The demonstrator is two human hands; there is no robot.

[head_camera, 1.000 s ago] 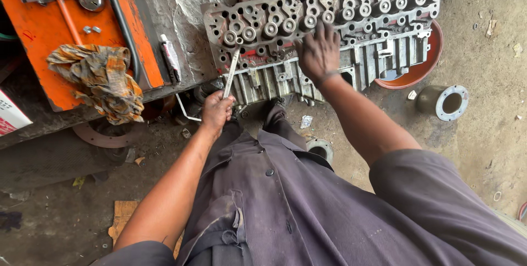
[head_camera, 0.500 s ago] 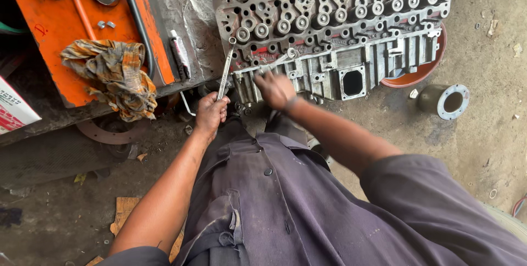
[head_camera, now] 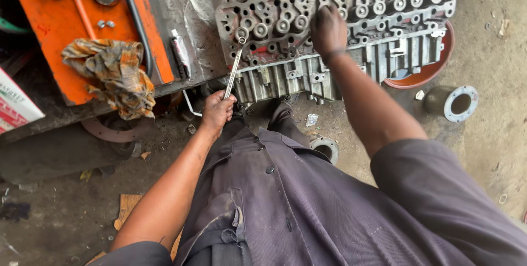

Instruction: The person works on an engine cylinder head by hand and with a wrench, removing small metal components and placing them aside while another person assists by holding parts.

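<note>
L hand [head_camera: 218, 110] is closed tight round the low end of a long metal wrench [head_camera: 234, 68]. The wrench's ring end now sits on a bolt near the left end of the big grey engine head [head_camera: 307, 24], w/ the handle pointing back at the person. Half a sec ago it was lower, by the head's front edge, so it has gone up onto the bolt. R hand [head_camera: 328, 29] has moved too: from the front edge up onto the top of the head, pressing flat, fingers a bit spread, holding nothing. Looks like it steadies the head. The head lies on the floor, by an orange machine [head_camera: 52, 30] w/ a rag [head_camera: 112, 74] on it.
</note>
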